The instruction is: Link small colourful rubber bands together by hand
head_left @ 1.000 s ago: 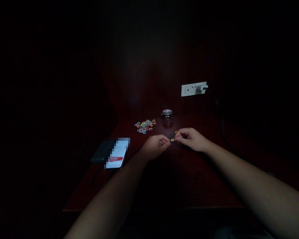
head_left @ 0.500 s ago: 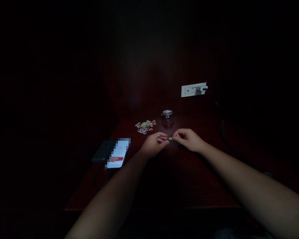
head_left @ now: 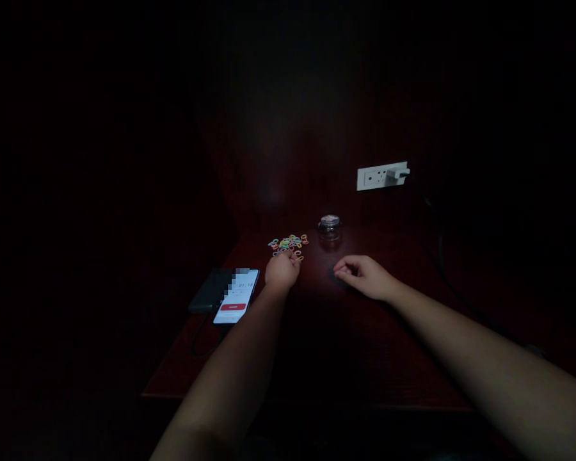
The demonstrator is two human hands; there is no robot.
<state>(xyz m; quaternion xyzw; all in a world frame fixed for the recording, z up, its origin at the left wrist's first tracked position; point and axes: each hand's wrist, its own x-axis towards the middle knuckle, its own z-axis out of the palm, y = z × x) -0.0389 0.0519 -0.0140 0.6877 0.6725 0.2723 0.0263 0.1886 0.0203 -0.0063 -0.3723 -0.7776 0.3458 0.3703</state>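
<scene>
My left hand [head_left: 282,271] is closed at the near edge of a pile of small coloured hair ties [head_left: 286,243], covering part of it. By its pinched fingertips shows a yellow hair tie [head_left: 301,258], apparently in their grip; the fingers partly hide the contact. My right hand [head_left: 362,276] rests low over the dark red table to the right, its fingers curled and thumb drawn in to the fingertips. Nothing shows between them. Behind the hands stands a small clear jar [head_left: 329,229] with a lid.
To the left lie a lit phone [head_left: 237,298] and a dark flat box [head_left: 208,293], with a cable [head_left: 196,342] beside them. A wall socket [head_left: 379,176] holds a white plug, whose cord [head_left: 441,250] runs down at the right. The table's front edge [head_left: 317,404] is dimly visible.
My left hand has moved away from my right hand, leftward to the pile. The yellow hair tie that was between the hands now shows by the left fingertips. The view has shifted slightly.
</scene>
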